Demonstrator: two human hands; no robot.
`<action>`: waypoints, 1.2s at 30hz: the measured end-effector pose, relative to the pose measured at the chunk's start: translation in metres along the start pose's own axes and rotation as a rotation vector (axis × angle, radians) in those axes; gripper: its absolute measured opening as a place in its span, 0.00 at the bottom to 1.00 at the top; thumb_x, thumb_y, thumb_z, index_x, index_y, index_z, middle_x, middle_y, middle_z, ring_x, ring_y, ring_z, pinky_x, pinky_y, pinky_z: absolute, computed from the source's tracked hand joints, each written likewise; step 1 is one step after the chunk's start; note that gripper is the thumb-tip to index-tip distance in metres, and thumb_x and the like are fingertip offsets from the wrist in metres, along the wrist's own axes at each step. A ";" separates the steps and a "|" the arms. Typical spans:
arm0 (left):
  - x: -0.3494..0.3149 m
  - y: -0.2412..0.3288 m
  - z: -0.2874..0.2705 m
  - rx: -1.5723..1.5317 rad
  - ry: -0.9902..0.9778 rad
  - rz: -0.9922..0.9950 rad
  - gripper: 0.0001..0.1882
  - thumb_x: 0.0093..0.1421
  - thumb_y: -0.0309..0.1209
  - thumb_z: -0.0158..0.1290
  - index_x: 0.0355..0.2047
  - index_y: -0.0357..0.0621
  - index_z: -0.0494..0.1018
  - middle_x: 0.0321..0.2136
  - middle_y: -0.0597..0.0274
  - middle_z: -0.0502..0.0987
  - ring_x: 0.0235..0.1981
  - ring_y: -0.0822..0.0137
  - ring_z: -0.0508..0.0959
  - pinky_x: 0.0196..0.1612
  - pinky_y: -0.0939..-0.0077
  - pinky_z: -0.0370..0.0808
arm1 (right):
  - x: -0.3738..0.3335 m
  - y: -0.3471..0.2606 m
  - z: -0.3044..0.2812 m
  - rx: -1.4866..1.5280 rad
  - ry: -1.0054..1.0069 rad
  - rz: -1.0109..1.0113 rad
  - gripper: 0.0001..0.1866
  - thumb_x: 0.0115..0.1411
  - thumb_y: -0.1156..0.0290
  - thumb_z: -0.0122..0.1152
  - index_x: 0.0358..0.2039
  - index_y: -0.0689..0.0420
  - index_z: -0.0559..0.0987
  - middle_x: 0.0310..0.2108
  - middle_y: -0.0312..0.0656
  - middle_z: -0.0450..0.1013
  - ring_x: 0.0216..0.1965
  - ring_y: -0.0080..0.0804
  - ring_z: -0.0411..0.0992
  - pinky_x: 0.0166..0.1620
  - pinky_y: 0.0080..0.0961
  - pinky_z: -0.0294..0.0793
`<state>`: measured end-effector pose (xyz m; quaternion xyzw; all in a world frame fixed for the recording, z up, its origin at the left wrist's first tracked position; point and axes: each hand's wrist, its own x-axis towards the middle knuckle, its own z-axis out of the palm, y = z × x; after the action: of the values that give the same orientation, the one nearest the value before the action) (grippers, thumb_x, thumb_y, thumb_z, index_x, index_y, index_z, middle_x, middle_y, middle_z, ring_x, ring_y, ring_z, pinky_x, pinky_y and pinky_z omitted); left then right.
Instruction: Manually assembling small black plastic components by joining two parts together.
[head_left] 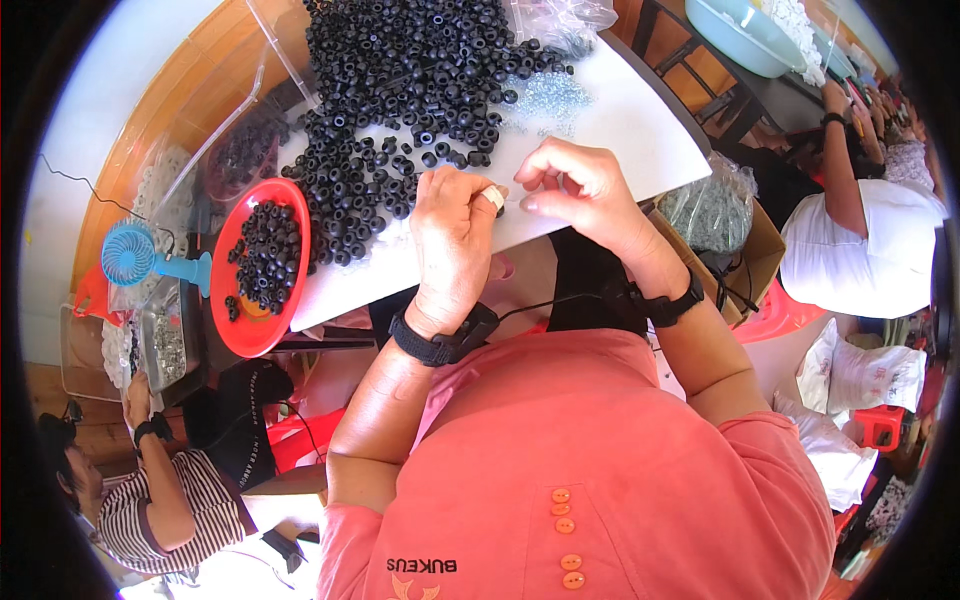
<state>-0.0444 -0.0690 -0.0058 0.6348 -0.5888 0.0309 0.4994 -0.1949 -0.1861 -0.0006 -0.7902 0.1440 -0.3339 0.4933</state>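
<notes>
Close together over the near edge of the white table [640, 150], my two hands work fingertip to fingertip. My left hand [450, 220] is closed, with a pale band [493, 197] around one finger; whatever it grips is hidden. The curled fingers of my right hand [590, 195] pinch toward the left one, and anything between them is too small to name. Just beyond lies a wide heap of small black round pieces with holes [410, 80]. Clear bead-like pieces [550, 100] are scattered to its right.
A red oval basin [222, 300] with more black pieces stands at the table's left, beside a blue fan [130, 252]. An open carton [765, 250] with a bag [710, 205] is on the right. People work at left [170, 500] and right [850, 240].
</notes>
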 end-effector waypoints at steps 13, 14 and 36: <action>-0.006 0.001 -0.009 0.211 -0.088 0.129 0.08 0.49 0.22 0.60 0.31 0.38 0.76 0.28 0.57 0.72 0.33 0.57 0.70 0.37 0.65 0.70 | -0.004 0.005 0.006 -0.047 0.124 -0.110 0.07 0.50 0.82 0.64 0.30 0.58 0.79 0.26 0.32 0.74 0.26 0.18 0.70 0.29 0.16 0.66; -0.005 0.001 -0.010 0.212 -0.088 0.128 0.08 0.49 0.22 0.60 0.31 0.38 0.76 0.28 0.57 0.72 0.33 0.57 0.70 0.37 0.65 0.70 | -0.005 0.004 0.006 -0.059 0.124 -0.111 0.07 0.50 0.82 0.64 0.30 0.59 0.78 0.26 0.32 0.74 0.26 0.18 0.69 0.29 0.16 0.66; 0.010 0.020 -0.015 -0.838 -0.152 -0.707 0.10 0.60 0.25 0.56 0.40 0.32 0.78 0.30 0.61 0.78 0.25 0.73 0.72 0.30 0.80 0.70 | -0.002 0.006 0.041 -0.370 0.365 -0.483 0.16 0.45 0.80 0.66 0.35 0.58 0.74 0.27 0.43 0.71 0.26 0.42 0.72 0.27 0.33 0.72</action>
<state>-0.0487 -0.0622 0.0205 0.5412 -0.3361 -0.4218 0.6452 -0.1680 -0.1600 -0.0186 -0.8048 0.0968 -0.5448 0.2146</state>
